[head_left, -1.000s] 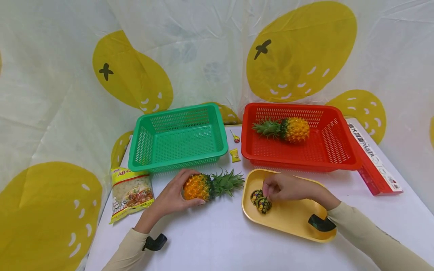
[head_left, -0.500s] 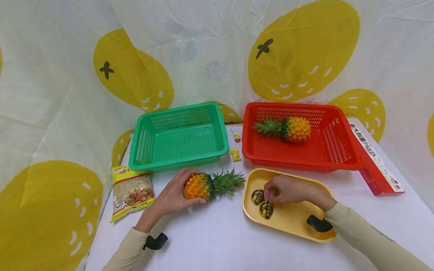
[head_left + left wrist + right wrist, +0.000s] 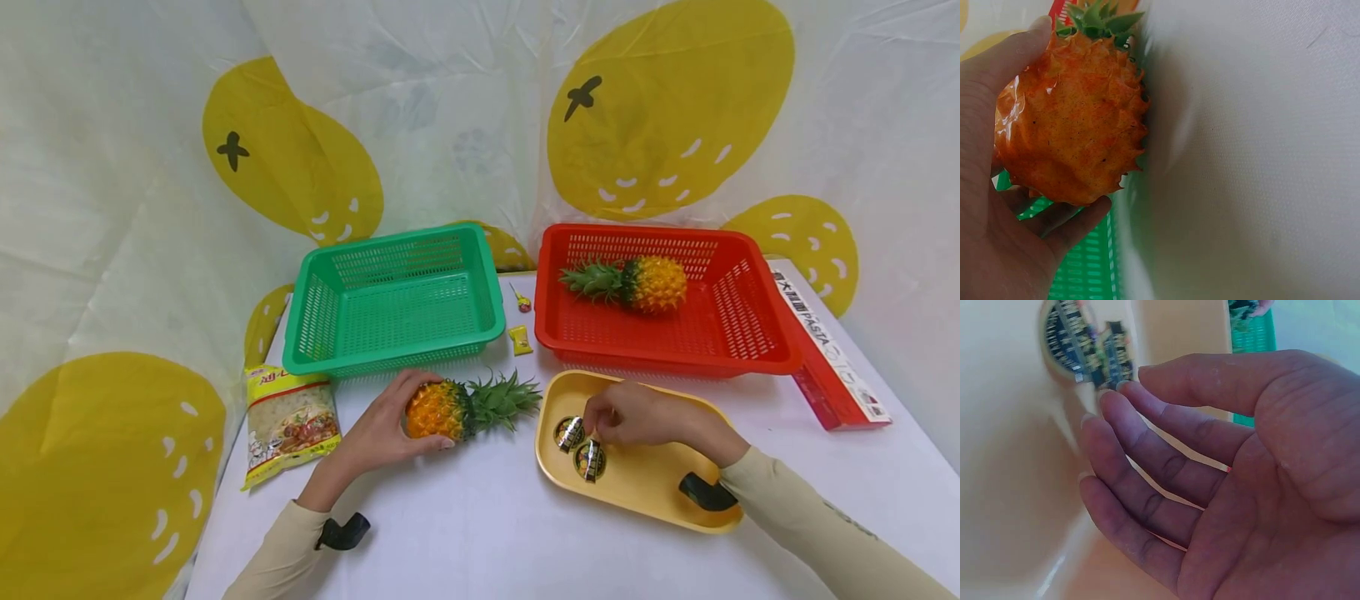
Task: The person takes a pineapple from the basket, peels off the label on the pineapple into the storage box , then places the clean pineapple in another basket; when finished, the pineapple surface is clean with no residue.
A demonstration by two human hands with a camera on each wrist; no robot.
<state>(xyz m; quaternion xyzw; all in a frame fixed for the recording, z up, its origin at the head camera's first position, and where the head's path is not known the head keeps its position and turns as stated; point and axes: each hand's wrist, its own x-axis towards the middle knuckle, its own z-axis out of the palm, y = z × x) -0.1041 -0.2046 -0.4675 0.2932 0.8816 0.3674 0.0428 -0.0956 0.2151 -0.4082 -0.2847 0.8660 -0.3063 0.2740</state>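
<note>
Pineapple lies on its side on the tabletop, just in front of the green basket. Long axis runs left-right: orange body toward the left hand, leafy crown pointing right at the yellow tray. Left hand is wrapped round the body, thumb on top and fingers underneath; the wrist view confirms the fingers curl round it.

Right hand is over the near-left part of the tray, fingertips at two small dark round packets lying in the tray, left of and just below the hand. Wrist view shows the fingers only lightly bent, tips right at a packet; I can't tell whether it's pinched or just touched.

Versus half a second ago: packets look tipped, silvery edges now showing where flat faces showed. Right hand barely shifted. Left hand and pineapple unchanged.

Second pineapple sits in the red basket, crown pointing left.
</note>
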